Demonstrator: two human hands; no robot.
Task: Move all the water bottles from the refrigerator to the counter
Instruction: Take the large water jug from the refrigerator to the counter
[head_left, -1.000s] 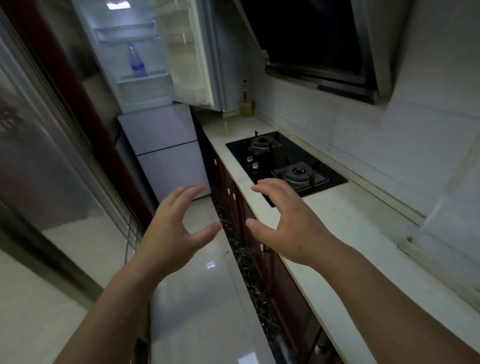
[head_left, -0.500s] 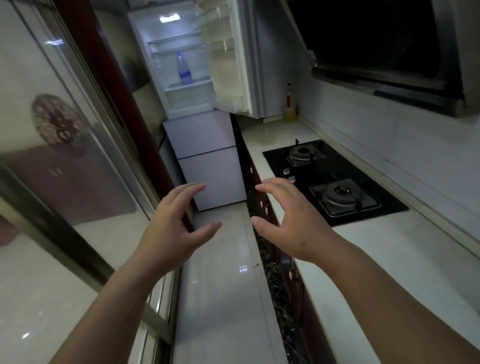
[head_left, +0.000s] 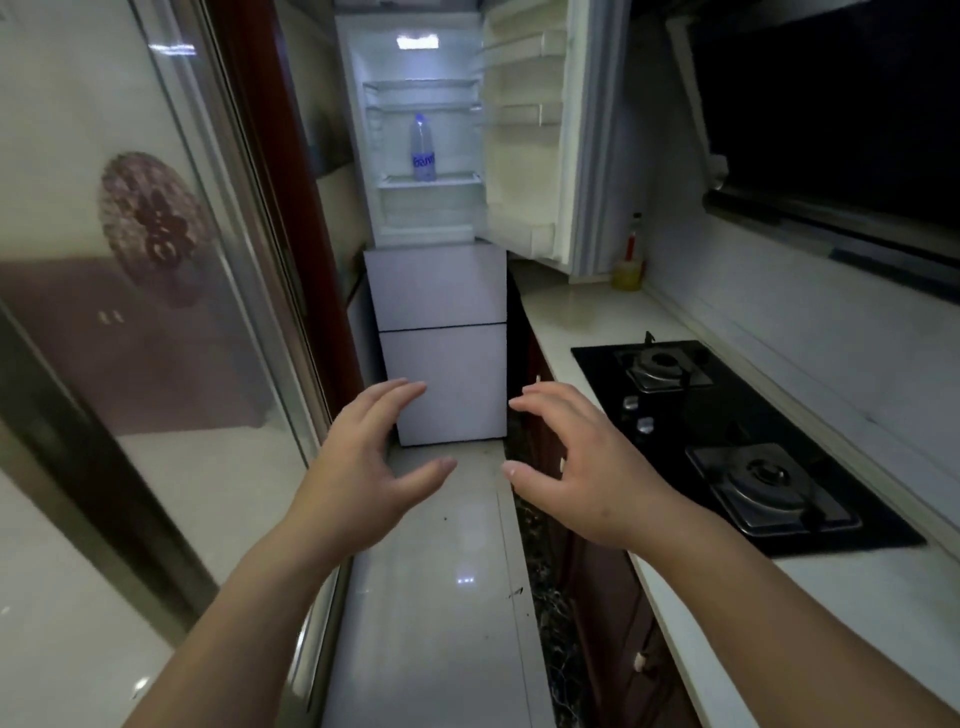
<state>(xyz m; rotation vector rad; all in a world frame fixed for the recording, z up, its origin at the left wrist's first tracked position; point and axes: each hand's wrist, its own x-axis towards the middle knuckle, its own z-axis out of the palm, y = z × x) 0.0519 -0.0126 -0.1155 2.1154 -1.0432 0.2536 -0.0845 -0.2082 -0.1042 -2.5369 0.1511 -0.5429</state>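
Closer now than a second ago: refrigerator (head_left: 436, 156), top door swung wide. Water bottle (head_left: 424, 149): one seen, upright on a middle shelf; others possibly hidden. Clear plastic, likely light to moderate if full, smooth, perhaps damp; best gripped round the middle at the label. Left hand (head_left: 358, 478) and right hand (head_left: 576, 467): raised, fingers spread and loosely curved, holding nothing, well short of the shelf. Worktop (head_left: 582, 312): at right, carrying a gas hob (head_left: 727, 441).
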